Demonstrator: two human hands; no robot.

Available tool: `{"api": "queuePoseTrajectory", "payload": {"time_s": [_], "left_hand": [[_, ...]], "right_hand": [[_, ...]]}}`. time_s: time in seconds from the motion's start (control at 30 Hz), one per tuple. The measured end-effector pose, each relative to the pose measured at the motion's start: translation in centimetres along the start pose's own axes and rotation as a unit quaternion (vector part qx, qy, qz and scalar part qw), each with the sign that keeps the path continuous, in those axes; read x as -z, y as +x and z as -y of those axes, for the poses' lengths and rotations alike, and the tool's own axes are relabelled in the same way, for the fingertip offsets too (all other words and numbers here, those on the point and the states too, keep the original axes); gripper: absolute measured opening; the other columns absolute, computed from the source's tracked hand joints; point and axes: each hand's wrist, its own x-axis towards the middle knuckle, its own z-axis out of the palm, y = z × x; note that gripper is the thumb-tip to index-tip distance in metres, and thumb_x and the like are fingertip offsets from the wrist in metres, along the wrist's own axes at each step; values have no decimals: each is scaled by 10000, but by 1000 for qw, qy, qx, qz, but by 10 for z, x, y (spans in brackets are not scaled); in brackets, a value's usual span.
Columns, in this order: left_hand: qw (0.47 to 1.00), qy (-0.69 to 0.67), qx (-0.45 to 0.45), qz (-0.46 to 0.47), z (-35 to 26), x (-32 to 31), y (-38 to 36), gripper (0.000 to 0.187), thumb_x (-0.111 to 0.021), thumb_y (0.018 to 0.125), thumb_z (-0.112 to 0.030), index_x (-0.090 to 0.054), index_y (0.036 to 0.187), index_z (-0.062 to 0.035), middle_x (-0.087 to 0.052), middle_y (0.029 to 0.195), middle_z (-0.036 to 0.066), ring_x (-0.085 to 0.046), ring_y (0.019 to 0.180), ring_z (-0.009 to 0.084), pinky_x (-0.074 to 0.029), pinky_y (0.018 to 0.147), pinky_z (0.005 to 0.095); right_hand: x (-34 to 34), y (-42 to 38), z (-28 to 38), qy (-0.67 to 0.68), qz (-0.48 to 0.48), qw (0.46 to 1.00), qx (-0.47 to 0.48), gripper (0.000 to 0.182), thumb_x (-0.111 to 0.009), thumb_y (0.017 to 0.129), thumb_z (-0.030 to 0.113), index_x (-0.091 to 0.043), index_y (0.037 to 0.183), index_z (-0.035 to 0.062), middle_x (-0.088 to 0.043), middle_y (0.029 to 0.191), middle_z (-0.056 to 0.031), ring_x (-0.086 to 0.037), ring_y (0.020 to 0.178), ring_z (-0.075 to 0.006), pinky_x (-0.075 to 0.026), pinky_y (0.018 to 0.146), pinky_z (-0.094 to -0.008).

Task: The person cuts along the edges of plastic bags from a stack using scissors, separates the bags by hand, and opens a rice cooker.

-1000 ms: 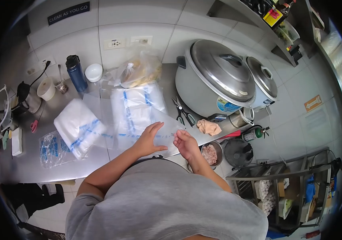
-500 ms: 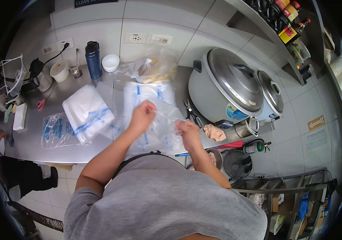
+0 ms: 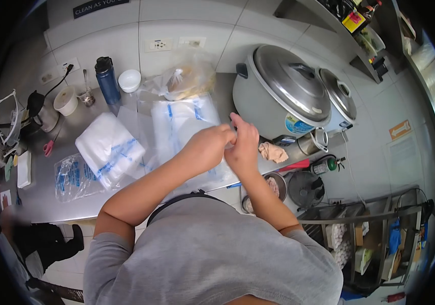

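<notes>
My left hand and my right hand meet over the front of the steel counter. The fingers of both pinch a clear plastic bag, whose thin sheet is mostly hidden behind my left hand and forearm. My right index finger points upward, away from the pinch. Below and beyond my hands lies a flat stack of clear bags with blue print. Left of it is a folded white bundle of plastic with blue marks, partly over a crumpled printed wrapper.
A large lidded rice cooker stands at the right, a smaller one behind it. A beige cloth sits near the edge. Along the wall are a blue bottle, a white bowl and a knotted bag. Another person is at lower left.
My hands were apart, with the clear bag stretched between them; now they are together, my left hand having moved right. The camera view has shifted slightly.
</notes>
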Motion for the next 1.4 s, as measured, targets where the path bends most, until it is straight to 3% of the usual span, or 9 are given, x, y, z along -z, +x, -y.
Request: {"api": "queuePoseTrajectory", "payload": {"time_s": [0.13,0.33,0.57,0.73,0.83,0.93,1.0,1.2,1.4], "left_hand": [[998,-10,-22,-58,0,25,-1,342,-503,653,154,-538,945,-21,-562,988,128,-575,896,346,-468,768,414],[990,-90,-1,-110,-17,29,12,432,-476,658,162,-474,1038,-43,-517,938,97,-463,706,257,-444,686,348],[987,-17,36,-153,-14,28,22,416,-508,680,137,-474,1048,-53,-578,928,133,-558,749,291,-454,685,366],[936,193,198,-219,47,38,27,269,-536,694,111,-561,912,-44,-607,929,183,-620,816,328,-471,678,403],[914,166,186,-319,33,51,17,189,-555,710,115,-549,827,-34,-615,884,170,-601,751,314,-462,646,387],[864,126,55,-485,-13,41,-3,171,-567,734,119,-544,795,-39,-600,830,116,-557,686,226,-435,595,309],[849,168,-22,-501,-14,18,-25,173,-571,749,123,-544,796,-42,-566,809,77,-491,648,173,-397,571,260],[894,165,263,-324,41,-82,-118,233,-568,735,123,-571,897,-44,-575,908,120,-556,735,241,-452,632,323],[907,239,289,-191,79,-140,-158,195,-604,775,38,-604,936,-72,-570,891,115,-607,782,274,-486,665,367]], "right_hand": [[35,14,-7,231,148,961,-49,727,-770,668,110,-454,1320,52,-612,1082,-146,-574,1073,-307,-396,977,-440],[49,30,24,75,9,992,104,666,-697,667,33,-468,1291,57,-597,877,-115,-599,879,-303,-430,818,-409],[37,29,-6,66,19,996,58,320,-626,692,-10,-556,998,49,-599,822,-129,-616,792,-318,-460,715,-420],[43,44,-60,107,-34,994,-4,189,-612,699,-41,-571,861,47,-588,805,-143,-607,727,-327,-482,630,-400],[64,45,-65,144,-138,978,66,149,-643,747,-63,-560,826,32,-575,777,-127,-576,658,-285,-467,598,-353],[66,28,-74,164,-222,951,142,170,-681,763,-75,-561,828,27,-568,771,-123,-567,646,-260,-463,582,-339],[52,13,-87,195,-236,939,158,181,-687,756,-82,-564,831,28,-572,777,-129,-572,654,-261,-464,580,-338],[-47,-33,-144,213,63,973,63,158,-653,833,59,-564,963,42,-609,863,-147,-594,747,-368,-478,692,-431],[-99,-67,-163,291,274,914,-69,291,-700,800,114,-549,1042,60,-619,867,-146,-605,714,-325,-492,666,-388]]}}
